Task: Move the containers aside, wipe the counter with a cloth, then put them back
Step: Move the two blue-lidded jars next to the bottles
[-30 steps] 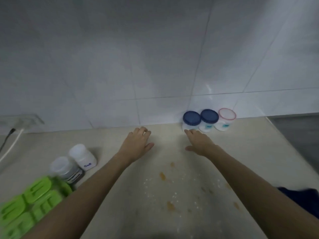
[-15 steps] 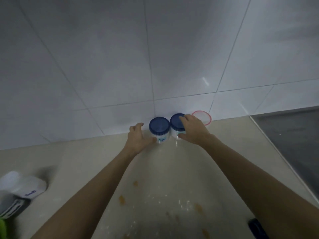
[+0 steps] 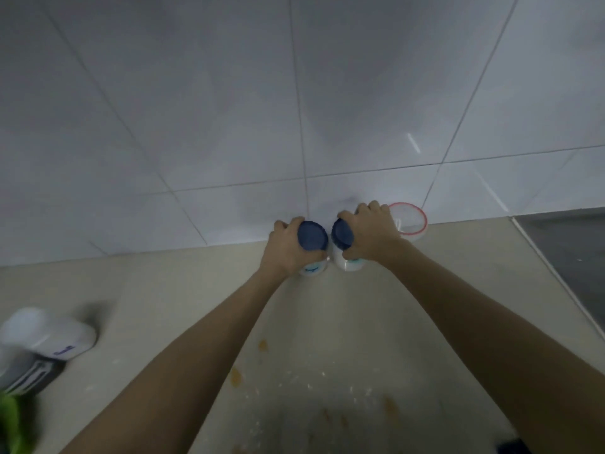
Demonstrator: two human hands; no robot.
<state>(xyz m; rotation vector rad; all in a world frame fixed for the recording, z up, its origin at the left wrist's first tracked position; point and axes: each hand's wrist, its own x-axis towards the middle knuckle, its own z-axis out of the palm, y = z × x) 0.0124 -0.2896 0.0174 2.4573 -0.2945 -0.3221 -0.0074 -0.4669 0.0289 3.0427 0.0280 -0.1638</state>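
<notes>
Two white jars with dark blue lids stand side by side at the back of the beige counter, against the tiled wall. My left hand is wrapped around the left blue-lidded jar. My right hand grips the right blue-lidded jar. Just right of them sits a clear jar with a pink-rimmed lid, partly hidden behind my right hand. Orange stains and white crumbs are scattered over the counter in front of me.
At the far left stand a white-lidded jar and a grey jar, with something green at the lower left corner. A dark surface borders the counter on the right. A dark blue item peeks in at the bottom edge.
Both hands have moved forward from the bare counter to the back wall and closed around the two blue-lidded jars. The view has shifted right and closer.
</notes>
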